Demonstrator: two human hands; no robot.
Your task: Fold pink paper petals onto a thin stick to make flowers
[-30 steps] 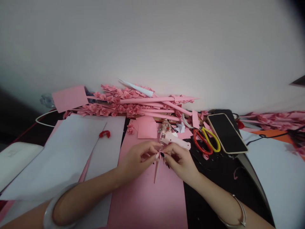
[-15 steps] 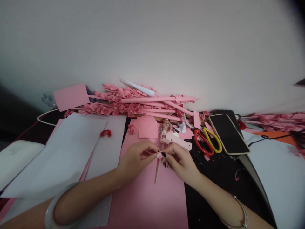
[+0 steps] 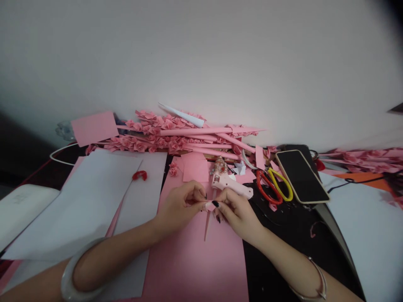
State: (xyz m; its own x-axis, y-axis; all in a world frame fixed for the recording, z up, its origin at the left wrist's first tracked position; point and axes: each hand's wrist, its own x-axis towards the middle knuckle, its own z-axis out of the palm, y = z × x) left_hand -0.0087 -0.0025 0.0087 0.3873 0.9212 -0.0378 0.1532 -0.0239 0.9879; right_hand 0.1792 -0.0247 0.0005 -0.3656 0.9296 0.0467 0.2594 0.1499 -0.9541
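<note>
A small piece of pink paper (image 3: 210, 206) is pinched between both hands, above a large pink sheet (image 3: 195, 268). My left hand (image 3: 181, 205) closes thumb and fingers on its left side. From the right, my right hand (image 3: 241, 214) grips it with thumb and fingertips, which hide part of it. Just beyond the fingers lies a pale pink glue gun (image 3: 233, 184); its glue stick (image 3: 207, 228) extends toward me beneath the hands. A stack of small pink paper squares (image 3: 195, 167) sits past my left hand, beside a small folded paper flower (image 3: 173, 168).
Scissors with red and yellow handles (image 3: 275, 186) and a phone (image 3: 302, 176) lie to the right. Pink paper flower stems (image 3: 195, 137) are piled along the wall. White sheets (image 3: 85, 197) cover the left side, with a red curled object (image 3: 139, 175) on them.
My left fingers have shifted slightly, the index finger lifting a little around the paper piece. My right hand stays almost where it was, still pinching the paper.
</note>
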